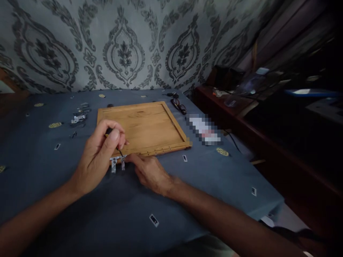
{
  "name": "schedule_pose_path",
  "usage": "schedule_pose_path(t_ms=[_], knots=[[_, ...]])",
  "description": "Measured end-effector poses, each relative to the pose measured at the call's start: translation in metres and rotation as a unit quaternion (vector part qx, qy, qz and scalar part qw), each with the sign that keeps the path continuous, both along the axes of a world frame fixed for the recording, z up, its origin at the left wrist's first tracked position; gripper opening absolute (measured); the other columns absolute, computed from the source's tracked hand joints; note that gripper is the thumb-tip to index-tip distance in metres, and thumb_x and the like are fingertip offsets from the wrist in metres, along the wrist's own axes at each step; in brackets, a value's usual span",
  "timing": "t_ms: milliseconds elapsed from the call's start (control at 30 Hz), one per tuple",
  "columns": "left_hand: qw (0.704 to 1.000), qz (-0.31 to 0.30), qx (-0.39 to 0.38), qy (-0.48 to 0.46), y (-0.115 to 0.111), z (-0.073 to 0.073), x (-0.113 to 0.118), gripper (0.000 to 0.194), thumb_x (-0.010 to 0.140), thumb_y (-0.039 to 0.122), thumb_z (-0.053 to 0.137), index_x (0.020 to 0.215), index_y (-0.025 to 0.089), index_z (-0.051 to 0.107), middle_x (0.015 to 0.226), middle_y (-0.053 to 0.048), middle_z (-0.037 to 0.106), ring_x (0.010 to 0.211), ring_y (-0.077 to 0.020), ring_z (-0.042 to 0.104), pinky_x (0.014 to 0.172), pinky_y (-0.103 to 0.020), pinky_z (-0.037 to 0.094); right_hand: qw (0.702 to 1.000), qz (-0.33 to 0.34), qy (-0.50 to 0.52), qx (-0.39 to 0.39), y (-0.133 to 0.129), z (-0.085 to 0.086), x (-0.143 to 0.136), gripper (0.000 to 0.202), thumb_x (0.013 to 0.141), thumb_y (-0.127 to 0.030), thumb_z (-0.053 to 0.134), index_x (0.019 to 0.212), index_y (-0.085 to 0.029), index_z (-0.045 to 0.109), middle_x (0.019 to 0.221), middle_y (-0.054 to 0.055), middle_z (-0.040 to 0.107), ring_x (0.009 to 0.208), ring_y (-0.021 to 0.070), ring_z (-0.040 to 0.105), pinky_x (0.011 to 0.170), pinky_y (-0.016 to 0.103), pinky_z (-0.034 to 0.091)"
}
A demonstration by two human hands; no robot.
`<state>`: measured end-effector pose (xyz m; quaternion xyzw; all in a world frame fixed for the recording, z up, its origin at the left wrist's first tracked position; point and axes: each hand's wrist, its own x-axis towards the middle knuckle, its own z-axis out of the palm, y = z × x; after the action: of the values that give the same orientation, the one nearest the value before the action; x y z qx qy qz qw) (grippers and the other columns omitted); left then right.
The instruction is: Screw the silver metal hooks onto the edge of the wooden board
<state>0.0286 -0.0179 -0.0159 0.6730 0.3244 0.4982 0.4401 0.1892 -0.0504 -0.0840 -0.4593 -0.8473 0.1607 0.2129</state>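
Grip closed round the screwdriver [108,131], the left hand [94,157] should press squarely, with the right hand [152,173] (its hold is unclear) steadying the hinge [113,166].

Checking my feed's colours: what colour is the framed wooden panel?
The panel is golden brown with darker grain, seen best in the head view.

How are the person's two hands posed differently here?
The left hand curls around a dark-handled tool, while the right hand shows no tool. The left hand is raised above the board's near edge, thumb towards the camera; the right hand is lower, back up, with a finger stretched towards the metal pieces. Both are bare and work near the same corner of the wooden board.
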Motion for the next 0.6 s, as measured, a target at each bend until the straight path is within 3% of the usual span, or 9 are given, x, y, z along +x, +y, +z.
schedule_pose_path(t_ms=[133, 300, 400, 500, 600], knots=[[0.999, -0.028, -0.022, -0.032, 0.001, 0.000, 0.003, 0.028, 0.094, 0.045, 0.047, 0.082, 0.022, 0.055, 0.067, 0.001, 0.044, 0.065, -0.0113, 0.043, 0.071, -0.027, 0.045, 1.000, 0.000, 0.010, -0.002, 0.000, -0.003, 0.001, 0.041, 0.081, -0.003, 0.039, 0.115, -0.020, 0.055, 0.090, 0.004, 0.071, 0.077, 0.0153, 0.064, 0.069, 0.025, 0.046], [0.994, -0.069, -0.051, -0.069, 0.006, 0.001, 0.002, 0.022, 0.095, 0.035, 0.046, 0.081, 0.020, 0.053, 0.062, 0.004, 0.039, 0.058, -0.0090, 0.039, 0.062, -0.025, 0.039, 0.999, 0.005, 0.048, 0.001, 0.001, -0.006, 0.002, 0.043, 0.079, -0.002, 0.037, 0.113, -0.018, 0.056, 0.082, 0.004, 0.070, 0.072, 0.0161, 0.063, 0.065, 0.026, 0.046], [0.993, -0.089, -0.043, -0.061, 0.010, 0.003, -0.004, 0.020, 0.096, 0.033, 0.043, 0.086, 0.020, 0.054, 0.066, 0.003, 0.045, 0.061, -0.0098, 0.044, 0.064, -0.026, 0.041, 0.997, 0.017, 0.072, 0.006, 0.002, -0.006, 0.003, 0.044, 0.077, 0.000, 0.038, 0.113, -0.018, 0.056, 0.085, 0.003, 0.070, 0.071, 0.0151, 0.064, 0.065, 0.025, 0.047], [0.993, -0.048, 0.061, 0.093, 0.012, 0.013, -0.012, 0.024, 0.098, 0.034, 0.039, 0.092, 0.020, 0.057, 0.083, -0.001, 0.056, 0.079, -0.0131, 0.054, 0.076, -0.028, 0.045, 0.996, 0.019, 0.071, 0.045, 0.001, -0.006, 0.003, 0.042, 0.080, 0.000, 0.037, 0.113, -0.019, 0.055, 0.087, 0.004, 0.072, 0.075, 0.0163, 0.068, 0.067, 0.027, 0.049], [0.945, 0.020, 0.189, 0.266, 0.013, 0.024, -0.019, 0.025, 0.098, 0.033, 0.040, 0.091, 0.020, 0.060, 0.087, -0.002, 0.058, 0.082, -0.0134, 0.054, 0.079, -0.027, 0.044, 0.996, 0.018, 0.066, 0.051, 0.001, -0.005, 0.003, 0.041, 0.082, -0.001, 0.036, 0.113, -0.019, 0.055, 0.088, 0.003, 0.072, 0.075, 0.0157, 0.068, 0.067, 0.026, 0.050]])
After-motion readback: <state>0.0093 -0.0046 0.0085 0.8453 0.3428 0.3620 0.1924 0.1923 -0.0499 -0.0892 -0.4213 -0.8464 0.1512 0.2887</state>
